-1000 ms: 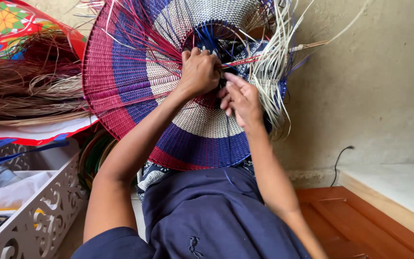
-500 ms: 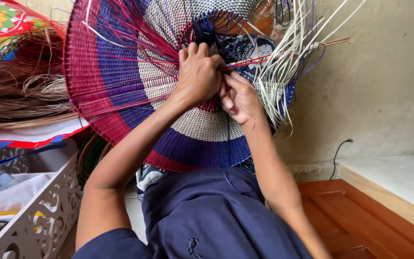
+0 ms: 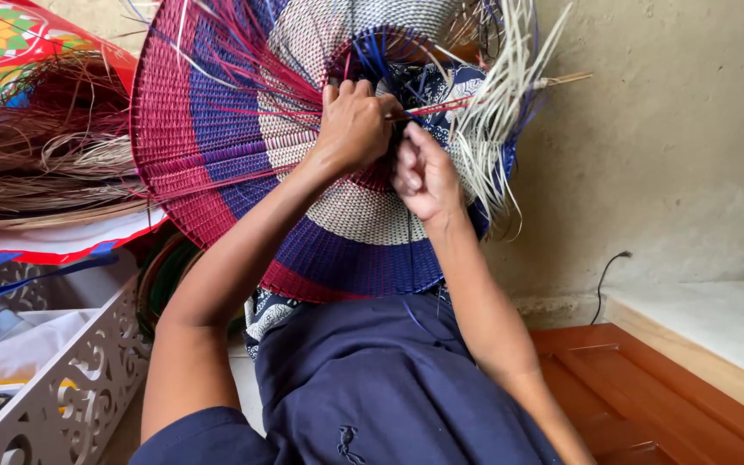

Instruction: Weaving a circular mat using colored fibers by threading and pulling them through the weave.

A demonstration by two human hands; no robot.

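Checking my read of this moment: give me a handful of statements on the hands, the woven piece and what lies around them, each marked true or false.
1. Both hands work near the middle of the woven basket. True: the left hand and right hand sit close together there.
2. The basket is plain brown. False: it has bands of red, blue, purple and white.
3. Loose pale strands stick out on the basket's right side. True.
4. The bundle of dried brown fibre lies to the right. False: it lies on the left.
5. The white cut-out crate is at lower left. True.
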